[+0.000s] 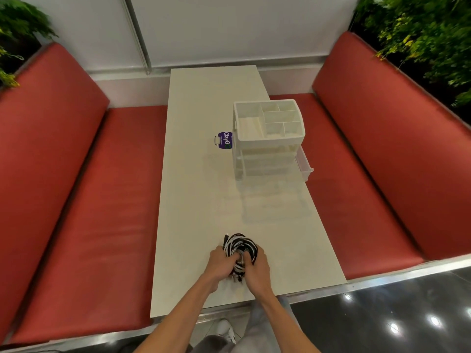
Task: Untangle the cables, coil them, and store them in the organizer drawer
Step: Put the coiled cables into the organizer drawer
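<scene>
Black and white cables, knotted into one roundish bundle with no clear long axis, sit at the near end of the table. Left hand clasps the bundle's left flank; right hand clasps the right, each grip curled tight into the strands, fingertips meeting near the middle. Connector ends poke out toward the person between the wrists. White organizer stands well apart, farther up the table and to the right, one lower drawer pulled out rightward. Judgement: untangling barely begun; right hand is nearer the drawer.
</scene>
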Demonstrator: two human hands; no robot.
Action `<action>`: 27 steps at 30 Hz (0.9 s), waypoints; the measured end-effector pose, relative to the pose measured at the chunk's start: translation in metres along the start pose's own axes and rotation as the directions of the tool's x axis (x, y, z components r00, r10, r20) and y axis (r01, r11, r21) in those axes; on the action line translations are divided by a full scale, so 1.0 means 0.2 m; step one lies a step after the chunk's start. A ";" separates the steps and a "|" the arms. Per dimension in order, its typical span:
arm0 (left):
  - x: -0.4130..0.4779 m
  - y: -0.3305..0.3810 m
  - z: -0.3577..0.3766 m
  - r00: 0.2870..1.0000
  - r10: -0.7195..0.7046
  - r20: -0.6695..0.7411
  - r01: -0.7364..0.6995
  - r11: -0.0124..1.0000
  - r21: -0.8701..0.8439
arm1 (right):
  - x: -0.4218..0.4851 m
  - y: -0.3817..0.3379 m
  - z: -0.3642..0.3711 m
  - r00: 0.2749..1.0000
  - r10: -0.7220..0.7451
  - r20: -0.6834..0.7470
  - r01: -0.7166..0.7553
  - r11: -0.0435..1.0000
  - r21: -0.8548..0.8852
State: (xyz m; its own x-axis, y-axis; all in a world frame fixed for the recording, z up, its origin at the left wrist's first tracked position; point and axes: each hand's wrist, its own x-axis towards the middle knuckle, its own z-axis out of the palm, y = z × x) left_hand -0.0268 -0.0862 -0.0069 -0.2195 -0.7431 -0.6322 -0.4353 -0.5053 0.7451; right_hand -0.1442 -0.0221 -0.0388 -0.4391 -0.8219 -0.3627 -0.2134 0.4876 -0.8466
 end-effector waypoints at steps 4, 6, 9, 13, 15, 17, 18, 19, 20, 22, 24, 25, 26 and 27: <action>-0.09 -0.01 -0.02 0.999 -0.012 -0.034 0.006 0.986 -0.166 | -0.08 -0.12 -0.03 0.987 0.146 0.072 -0.161 0.937 0.309; -0.13 -0.01 -0.05 0.997 -0.025 -0.075 0.005 0.967 -0.256 | -0.10 -0.19 -0.04 0.979 0.184 0.089 -0.205 0.890 0.407; -0.22 0.04 -0.08 0.993 -0.010 -0.118 -0.031 0.937 -0.347 | -0.13 -0.30 -0.06 0.970 0.197 0.145 -0.243 0.844 0.478; -0.31 0.10 -0.09 0.988 0.027 -0.150 -0.094 0.884 -0.459 | -0.20 -0.42 -0.06 0.940 0.226 0.254 -0.332 0.772 0.542; -0.34 0.14 -0.08 0.982 0.022 -0.187 -0.117 0.848 -0.517 | -0.22 -0.48 -0.05 0.931 0.239 0.274 -0.360 0.720 0.593; -0.35 0.18 -0.05 0.971 0.023 -0.238 -0.153 0.824 -0.546 | -0.22 -0.54 -0.04 0.931 0.258 0.258 -0.364 0.676 0.641; -0.36 0.19 -0.02 0.965 0.029 -0.261 -0.172 0.821 -0.545 | -0.22 -0.57 -0.03 0.928 0.283 0.242 -0.371 0.645 0.668; -0.37 0.20 0.00 0.960 0.037 -0.276 -0.187 0.820 -0.541 | -0.22 -0.59 -0.03 0.922 0.316 0.226 -0.380 0.619 0.687; -0.38 0.22 0.02 0.957 0.048 -0.285 -0.200 0.821 -0.535 | -0.22 -0.61 -0.03 0.917 0.344 0.204 -0.383 0.606 0.697; -0.38 0.24 0.03 0.951 0.074 -0.300 -0.229 0.819 -0.526 | -0.21 -0.65 -0.04 0.908 0.365 0.207 -0.397 0.587 0.706; -0.37 0.28 0.00 0.946 0.108 -0.306 -0.261 0.815 -0.517 | -0.21 -0.69 -0.07 0.899 0.360 0.247 -0.419 0.550 0.722; -0.36 0.30 -0.01 0.943 0.128 -0.306 -0.275 0.818 -0.505 | -0.20 -0.70 -0.08 0.897 0.355 0.263 -0.426 0.540 0.726; -0.36 0.32 -0.02 0.940 0.148 -0.306 -0.290 0.821 -0.492 | -0.20 -0.72 -0.10 0.899 0.346 0.270 -0.425 0.532 0.732; -0.36 0.35 -0.02 0.937 0.162 -0.309 -0.300 0.825 -0.479 | -0.19 -0.73 -0.10 0.900 0.339 0.273 -0.422 0.526 0.739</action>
State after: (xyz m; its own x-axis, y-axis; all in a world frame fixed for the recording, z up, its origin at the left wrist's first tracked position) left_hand -0.0373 -0.0688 0.0914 -0.0063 -0.9137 -0.4064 0.1251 -0.4039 0.9062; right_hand -0.1137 -0.0558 0.1066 -0.2294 -0.6554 -0.7196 0.7175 0.3858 -0.5800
